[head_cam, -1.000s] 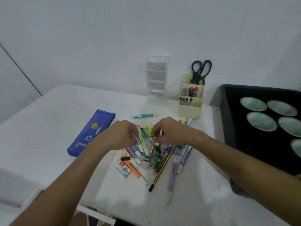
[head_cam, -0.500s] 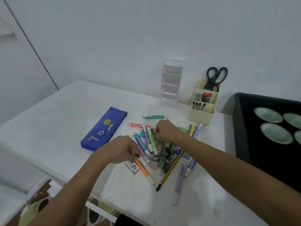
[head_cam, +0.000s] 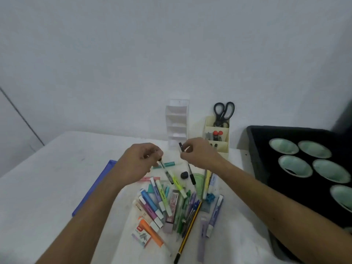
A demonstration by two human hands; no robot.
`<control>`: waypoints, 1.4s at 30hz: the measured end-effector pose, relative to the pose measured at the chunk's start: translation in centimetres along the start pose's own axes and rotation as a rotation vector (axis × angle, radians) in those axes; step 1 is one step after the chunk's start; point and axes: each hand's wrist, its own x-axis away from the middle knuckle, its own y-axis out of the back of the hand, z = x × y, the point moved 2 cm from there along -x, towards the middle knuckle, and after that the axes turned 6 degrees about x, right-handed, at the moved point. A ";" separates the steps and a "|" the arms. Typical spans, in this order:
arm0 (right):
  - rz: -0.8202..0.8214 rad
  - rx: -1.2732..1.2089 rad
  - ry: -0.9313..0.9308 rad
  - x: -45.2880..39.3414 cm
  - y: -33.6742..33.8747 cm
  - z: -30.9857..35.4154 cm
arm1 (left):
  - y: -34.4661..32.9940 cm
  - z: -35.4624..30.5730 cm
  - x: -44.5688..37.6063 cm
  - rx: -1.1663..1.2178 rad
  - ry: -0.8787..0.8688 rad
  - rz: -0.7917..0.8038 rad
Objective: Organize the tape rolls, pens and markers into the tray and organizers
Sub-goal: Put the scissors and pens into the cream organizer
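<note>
Above the pen heap (head_cam: 171, 204) on the worktop (head_cam: 47, 187), your left hand (head_cam: 138, 161) and right hand (head_cam: 198, 153) each pinch a dark pen hanging tip-down, the cream organizer (head_cam: 217, 141) just beyond your right hand, nearer than left.

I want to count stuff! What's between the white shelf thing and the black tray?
In the head view, a cream organizer with black scissors stands between the white organizer and black tray.

Pen pile (head_cam: 171, 204) on tabletop (head_cam: 47, 187) centre, pouch (head_cam: 95, 187) at its 9 o'clock, shelf organizer (head_cam: 177, 122) at 12, pen holder (head_cam: 217, 138) with scissors (head_cam: 223, 113) at 1, tray (head_cam: 285, 168) holding bowls (head_cam: 295, 165) at 3.
</note>
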 end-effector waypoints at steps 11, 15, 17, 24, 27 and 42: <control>-0.376 -0.302 -0.040 3.7 13.8 -5.4 | -7.5 -10.7 -8.5 0.190 -0.147 0.056; -0.433 -0.350 -0.044 3.8 13.4 -7.0 | -9.8 -12.2 -11.0 0.079 -0.073 0.121; -0.470 -0.361 -0.042 3.5 13.1 -7.8 | -10.6 -12.5 -11.8 -0.053 -0.031 0.243; -0.586 -0.306 -0.040 2.1 10.8 -10.0 | -12.2 -12.4 -14.1 -0.628 -0.138 0.514; -0.592 -0.294 -0.058 1.4 9.6 -11.0 | -12.9 -12.1 -15.4 -0.813 -0.172 0.483; -0.550 -0.176 -0.045 0.4 5.5 -12.3 | -16.9 -10.1 -16.9 -0.916 -0.107 0.429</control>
